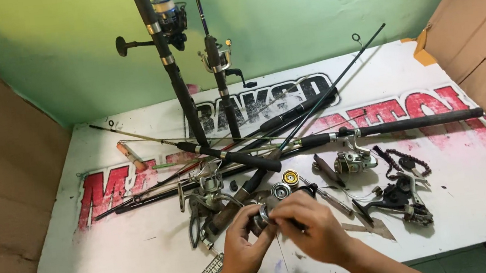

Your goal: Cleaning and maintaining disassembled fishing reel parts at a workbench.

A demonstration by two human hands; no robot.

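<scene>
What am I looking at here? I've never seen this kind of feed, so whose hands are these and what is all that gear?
There is one picture, from a camera worn on a person's head, looking down at their own bare hands over a white table with red lettering. The left hand and right hand together grip a small metal fishing reel part. Fishing rods lie across the table, two more lean on the green wall with spinning reels mounted, and loose reels and parts lie about.
</scene>
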